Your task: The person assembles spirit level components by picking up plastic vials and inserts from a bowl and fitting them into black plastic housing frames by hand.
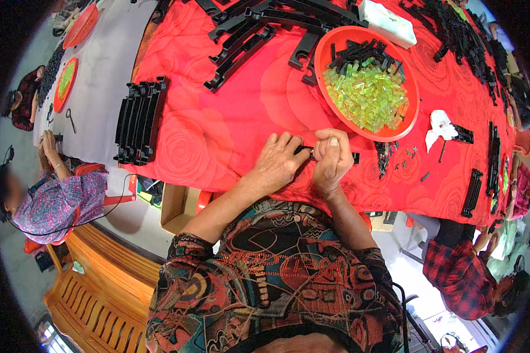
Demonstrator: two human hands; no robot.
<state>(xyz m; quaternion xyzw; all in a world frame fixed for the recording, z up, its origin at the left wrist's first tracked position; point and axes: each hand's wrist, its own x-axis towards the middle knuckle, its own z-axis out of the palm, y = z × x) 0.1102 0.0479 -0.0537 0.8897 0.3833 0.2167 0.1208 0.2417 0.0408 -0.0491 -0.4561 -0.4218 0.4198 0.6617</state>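
Note:
Close to the table's near edge, my left hand [278, 162] presses its bent fingers on a black plastic strip [355, 157] lying on the red cloth. My right hand [331, 160] is closed in a pinch over the same strip, its thumb and fingers pressed together. Whatever small thing it grips is hidden by the fingers. Just beyond my hands stands an orange-red bowl [415, 112] with yellow-green translucent pieces [368, 97] and small black pieces [368, 53] in it.
A row of black plastic strips [140, 122] lies at left, and longer black parts [241, 53] lie farther back. Right of the bowl are a white box [387, 23], crumpled tissue [439, 128] and black scraps [384, 157]. Co-workers sit left [65, 203] and right [462, 276].

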